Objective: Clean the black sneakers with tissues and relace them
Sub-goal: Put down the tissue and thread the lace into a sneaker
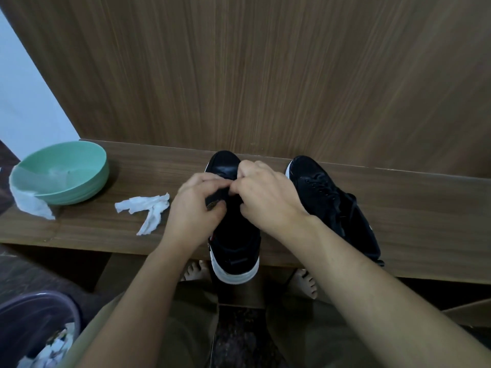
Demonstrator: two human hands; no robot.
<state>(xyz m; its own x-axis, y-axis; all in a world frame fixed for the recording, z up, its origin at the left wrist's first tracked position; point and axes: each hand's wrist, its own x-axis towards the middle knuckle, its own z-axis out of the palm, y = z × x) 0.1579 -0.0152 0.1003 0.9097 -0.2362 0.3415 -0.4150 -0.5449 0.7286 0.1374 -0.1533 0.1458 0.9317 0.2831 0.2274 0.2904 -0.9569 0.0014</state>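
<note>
relacing is judged under way on the near sneaker (235, 245), set at the counter (425, 208) front edge, heel overhanging. lace pulled through an eyelet seems called for next. something dark, probably lace, is pinched by curled left hand (198, 205) and right hand (265, 195). the second sneaker (332, 205) is laced, rightward; a tissue (147, 208) leftward.

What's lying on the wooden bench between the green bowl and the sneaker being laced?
A crumpled white tissue, on the bare wooden bench, in the head view.
</note>
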